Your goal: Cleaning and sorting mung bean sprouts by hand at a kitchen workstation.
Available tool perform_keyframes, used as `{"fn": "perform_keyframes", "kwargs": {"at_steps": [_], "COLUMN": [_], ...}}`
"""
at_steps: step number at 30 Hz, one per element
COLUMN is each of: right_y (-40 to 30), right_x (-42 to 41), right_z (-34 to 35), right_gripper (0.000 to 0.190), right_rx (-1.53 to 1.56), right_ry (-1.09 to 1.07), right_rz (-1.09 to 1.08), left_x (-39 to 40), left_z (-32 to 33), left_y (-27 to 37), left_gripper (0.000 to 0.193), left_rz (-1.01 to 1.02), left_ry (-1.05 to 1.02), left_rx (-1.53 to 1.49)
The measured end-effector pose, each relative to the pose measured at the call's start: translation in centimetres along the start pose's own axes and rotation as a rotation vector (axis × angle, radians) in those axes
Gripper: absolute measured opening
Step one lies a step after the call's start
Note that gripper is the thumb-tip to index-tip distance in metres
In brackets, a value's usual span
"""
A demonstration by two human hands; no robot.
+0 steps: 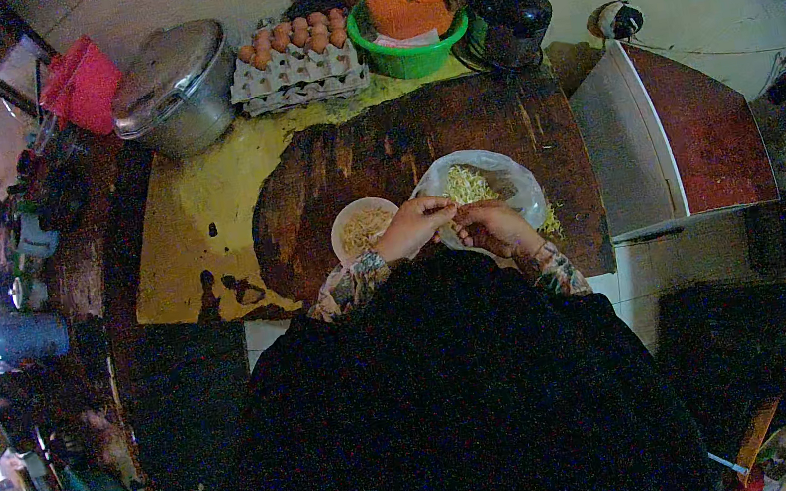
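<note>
Bean sprouts (467, 185) lie in a whitish plastic bag (517, 179) spread on the worn wooden table. My left hand (420, 224) and my right hand (496, 225) meet at the bag's near edge, thumbs and fingertips pinched close together. Whatever is between the fingertips is too small and blurred to make out. Left of the bag, a pale round bowl (337, 238) holds thin, light brown strands, partly behind my left wrist. A few more sprouts (552, 222) rest on the tabletop just right of the bag, near my right wrist.
Along the wall stand a lidded metal pot (186, 116), egg trays (298, 78) with brown eggs, a green basin (412, 62) holding an orange basket (405, 10), and a black pot (514, 10). A red-topped cabinet (704, 126) adjoins the table's right side.
</note>
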State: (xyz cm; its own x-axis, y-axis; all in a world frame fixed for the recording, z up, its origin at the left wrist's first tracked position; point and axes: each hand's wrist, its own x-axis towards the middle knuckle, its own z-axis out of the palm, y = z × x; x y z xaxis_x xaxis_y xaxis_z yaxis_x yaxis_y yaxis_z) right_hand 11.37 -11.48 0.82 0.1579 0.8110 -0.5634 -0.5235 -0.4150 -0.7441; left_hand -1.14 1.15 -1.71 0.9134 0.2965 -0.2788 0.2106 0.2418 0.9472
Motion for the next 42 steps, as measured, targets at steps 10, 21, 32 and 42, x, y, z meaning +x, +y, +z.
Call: {"fn": "perform_keyframes", "kwargs": {"at_steps": [10, 21, 32, 42], "right_y": [0.0, 2.2, 3.7, 1.7], "right_x": [-0.1, 3.7, 8.0, 3.6], "right_z": [0.3, -8.0, -6.7, -4.8], "right_gripper": [0.014, 0.015, 0.027, 0.019], "right_rx": [0.102, 0.009, -0.795, -0.209], "right_ry": [-0.015, 0.268, 0.359, 0.242], "right_rz": [-0.063, -0.202, -0.273, -0.112], "left_x": [-1.0, -0.8, -1.3, -1.1], "left_z": [-0.2, -2.0, -1.5, -0.6], "left_y": [2.4, 0.4, 1.3, 1.7], "left_gripper": [0.016, 0.014, 0.014, 0.020], "left_rz": [-0.034, -0.161, -0.127, -0.132], "left_ry": [0.004, -0.102, -0.011, 0.022], "left_rx": [-0.054, -0.687, -0.505, -0.305]}}
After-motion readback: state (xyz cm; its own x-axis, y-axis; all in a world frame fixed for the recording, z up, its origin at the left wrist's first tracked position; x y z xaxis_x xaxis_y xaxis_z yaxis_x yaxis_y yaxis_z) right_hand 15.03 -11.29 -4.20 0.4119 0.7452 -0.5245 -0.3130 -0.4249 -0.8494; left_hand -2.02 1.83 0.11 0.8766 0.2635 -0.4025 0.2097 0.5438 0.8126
